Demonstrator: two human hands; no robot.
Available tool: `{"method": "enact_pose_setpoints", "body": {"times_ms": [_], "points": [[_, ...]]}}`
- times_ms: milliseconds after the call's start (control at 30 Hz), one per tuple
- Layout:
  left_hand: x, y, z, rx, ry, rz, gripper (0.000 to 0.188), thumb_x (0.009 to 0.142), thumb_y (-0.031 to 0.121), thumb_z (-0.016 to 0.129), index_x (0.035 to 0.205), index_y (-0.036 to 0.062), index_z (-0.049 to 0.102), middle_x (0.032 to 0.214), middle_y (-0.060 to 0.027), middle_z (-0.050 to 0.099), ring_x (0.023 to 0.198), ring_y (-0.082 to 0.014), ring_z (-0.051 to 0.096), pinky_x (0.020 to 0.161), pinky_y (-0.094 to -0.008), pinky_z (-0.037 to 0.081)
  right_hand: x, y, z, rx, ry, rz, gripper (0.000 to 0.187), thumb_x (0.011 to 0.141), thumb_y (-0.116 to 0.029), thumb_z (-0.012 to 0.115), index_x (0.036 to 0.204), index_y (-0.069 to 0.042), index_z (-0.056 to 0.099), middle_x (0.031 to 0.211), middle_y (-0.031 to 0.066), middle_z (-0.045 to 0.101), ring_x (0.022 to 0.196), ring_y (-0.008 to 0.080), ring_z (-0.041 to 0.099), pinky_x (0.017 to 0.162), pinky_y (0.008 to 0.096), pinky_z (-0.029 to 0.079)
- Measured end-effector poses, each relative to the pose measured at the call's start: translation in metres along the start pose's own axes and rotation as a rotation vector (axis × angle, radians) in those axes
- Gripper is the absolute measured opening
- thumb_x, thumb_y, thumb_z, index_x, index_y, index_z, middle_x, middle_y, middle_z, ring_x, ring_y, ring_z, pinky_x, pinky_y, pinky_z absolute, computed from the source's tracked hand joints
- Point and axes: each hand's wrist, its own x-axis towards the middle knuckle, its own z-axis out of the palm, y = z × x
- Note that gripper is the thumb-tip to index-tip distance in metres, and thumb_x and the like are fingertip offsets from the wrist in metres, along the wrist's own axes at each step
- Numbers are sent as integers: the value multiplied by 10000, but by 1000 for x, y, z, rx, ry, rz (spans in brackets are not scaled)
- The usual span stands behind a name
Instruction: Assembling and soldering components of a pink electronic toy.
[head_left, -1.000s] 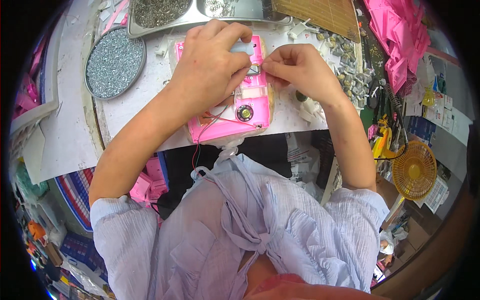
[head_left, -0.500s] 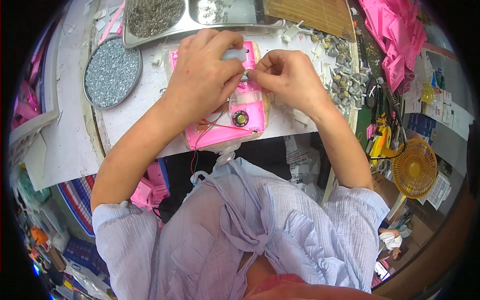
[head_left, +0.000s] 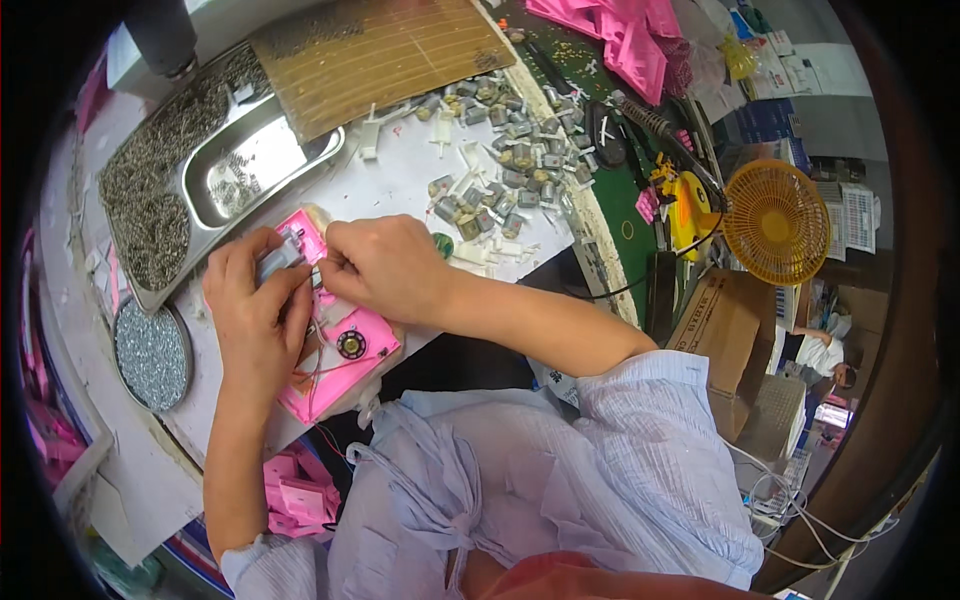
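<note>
A pink plastic housing [head_left: 345, 385] lies on the worktable near its front edge. It holds a small round black speaker [head_left: 351, 344], and thin red and dark wires run from it. My left hand [head_left: 250, 315] is curled over the housing's left side, its thumb and fingers closed around a grey block-shaped part [head_left: 278, 262] seated at the far end. From the right, my right hand [head_left: 385, 265] pinches at the middle of the housing, close to the left fingertips. Whatever sits between its thumb and forefinger is too small and covered to name.
A metal tray [head_left: 190, 205] of small screws and a round dish [head_left: 152, 355] of silvery pins stand at the left. Many small motors [head_left: 520, 155] and white plastic pieces lie beyond my right hand. A brown board [head_left: 385, 60] is at the back; a yellow fan [head_left: 777, 222] is at the right.
The whole view has turned, so the housing and both hands now appear farther left and lower. Both hands stay at the same spot on the housing, the left still on the grey part.
</note>
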Motion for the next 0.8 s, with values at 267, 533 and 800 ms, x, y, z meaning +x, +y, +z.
{"method": "enact_pose_setpoints", "body": {"times_ms": [267,533,800], "points": [[8,-7,-16,95,-140,76,197,756,79,773,948,104,739,1211,-122,617,1103,-314,584,971,-453,412,108,130,-200,-254,-129,261,260,929,-262,669,1066,-41,688,907,118,679,804,262,652,745,422,526],[25,-18,-5,-257,-154,-50,284,738,5,747,994,72,643,1198,-146,580,989,-332,598,848,-442,484,169,371,-324,-1037,-691,1261,393,938,-252,631,1296,-93,663,1329,136,621,1225,290,585,1030,444,465],[57,-10,-11,-36,-477,-200,330,748,43,753,1021,12,571,1109,-169,560,1048,-379,616,884,-460,511,181,347,-379,-1054,-415,895,487,907,-193,630,1379,-71,629,1373,130,637,1250,268,603,1065,406,460]]}}
